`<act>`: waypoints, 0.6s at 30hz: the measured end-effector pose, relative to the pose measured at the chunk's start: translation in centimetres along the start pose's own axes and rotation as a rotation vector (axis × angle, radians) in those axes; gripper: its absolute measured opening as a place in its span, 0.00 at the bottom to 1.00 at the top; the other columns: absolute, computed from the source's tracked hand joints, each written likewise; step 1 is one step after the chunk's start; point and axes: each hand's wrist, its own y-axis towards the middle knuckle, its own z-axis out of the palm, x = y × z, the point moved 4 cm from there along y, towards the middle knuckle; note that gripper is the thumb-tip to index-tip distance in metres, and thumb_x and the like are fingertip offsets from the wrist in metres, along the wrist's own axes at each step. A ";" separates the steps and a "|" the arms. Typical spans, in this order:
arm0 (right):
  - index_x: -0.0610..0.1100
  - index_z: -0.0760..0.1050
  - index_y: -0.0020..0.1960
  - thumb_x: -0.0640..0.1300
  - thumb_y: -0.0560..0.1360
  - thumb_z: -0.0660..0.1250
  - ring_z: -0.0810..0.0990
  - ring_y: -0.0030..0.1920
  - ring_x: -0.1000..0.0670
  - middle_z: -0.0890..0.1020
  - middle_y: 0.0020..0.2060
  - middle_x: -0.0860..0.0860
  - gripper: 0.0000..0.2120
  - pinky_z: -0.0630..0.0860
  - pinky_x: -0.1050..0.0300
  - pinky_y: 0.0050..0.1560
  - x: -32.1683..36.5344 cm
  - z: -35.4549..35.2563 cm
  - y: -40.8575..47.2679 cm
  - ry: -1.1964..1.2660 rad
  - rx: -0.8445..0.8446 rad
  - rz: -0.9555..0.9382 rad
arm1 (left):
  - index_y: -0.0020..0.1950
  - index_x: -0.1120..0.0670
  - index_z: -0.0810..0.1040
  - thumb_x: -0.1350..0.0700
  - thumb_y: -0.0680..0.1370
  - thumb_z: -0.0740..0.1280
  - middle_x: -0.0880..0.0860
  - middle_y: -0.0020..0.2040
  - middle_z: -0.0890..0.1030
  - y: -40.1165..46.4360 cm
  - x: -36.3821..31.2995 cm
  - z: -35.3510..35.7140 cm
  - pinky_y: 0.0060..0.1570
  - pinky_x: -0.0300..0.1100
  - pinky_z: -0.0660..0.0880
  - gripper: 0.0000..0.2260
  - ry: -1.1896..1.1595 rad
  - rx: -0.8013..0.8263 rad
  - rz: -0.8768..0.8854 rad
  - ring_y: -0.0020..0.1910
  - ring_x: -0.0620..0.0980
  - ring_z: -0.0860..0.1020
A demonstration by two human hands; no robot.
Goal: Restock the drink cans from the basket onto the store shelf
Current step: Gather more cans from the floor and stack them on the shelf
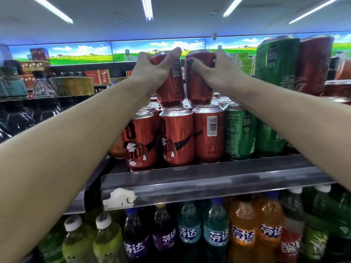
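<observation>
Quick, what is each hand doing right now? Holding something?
Left hand: fingers curled round a red can, holding it on top of the cans below.
Right hand: fingers curled round another red can, beside the first.

Shiny metal cans over a clear plastic shelf lip.

I see glossy red metal cans (177, 136) with bare silvery rims, and at their 3 o'clock green cans (239, 133) with the same sheen. At 6 o'clock the shelf's front strip (209, 179) looks like smooth transparent plastic, with a rough white paper scrap (121, 197) stuck on it. Below, the bottles (215, 234) are clear glossy plastic with printed film labels.
</observation>
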 end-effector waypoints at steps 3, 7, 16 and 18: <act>0.47 0.73 0.66 0.81 0.55 0.68 0.85 0.50 0.46 0.84 0.52 0.47 0.51 0.84 0.43 0.52 -0.2 0.1 0.2 -0.014 0.039 -0.012 | 0.68 0.52 0.66 0.34 0.74 0.73 0.56 0.60 0.80 -0.1 -0.1 -0.4 0.46 0.49 0.83 0.33 0.047 -0.029 0.019 0.53 0.52 0.84; 0.45 0.67 0.69 0.79 0.54 0.70 0.84 0.52 0.46 0.82 0.55 0.47 0.55 0.83 0.44 0.56 -0.2 0.3 0.0 -0.015 0.080 0.015 | 0.64 0.51 0.65 0.34 0.75 0.73 0.58 0.61 0.80 -0.4 -0.4 -0.5 0.54 0.55 0.83 0.30 0.077 -0.009 0.039 0.57 0.55 0.84; 0.49 0.73 0.66 0.86 0.48 0.68 0.86 0.50 0.45 0.85 0.52 0.48 0.58 0.84 0.42 0.52 -1.7 0.6 1.6 -0.030 0.092 -0.006 | 0.59 0.51 0.71 0.31 0.72 0.71 0.55 0.51 0.80 -0.3 -1.0 -0.3 0.57 0.60 0.82 0.29 0.194 0.010 0.145 0.55 0.58 0.84; 0.49 0.73 0.65 0.87 0.49 0.67 0.85 0.49 0.44 0.85 0.51 0.48 0.57 0.83 0.40 0.52 -1.6 0.5 1.4 -0.062 0.106 -0.006 | 0.61 0.52 0.71 0.33 0.76 0.70 0.54 0.50 0.79 -0.3 -1.0 -0.1 0.57 0.59 0.83 0.27 0.211 0.026 0.155 0.53 0.56 0.84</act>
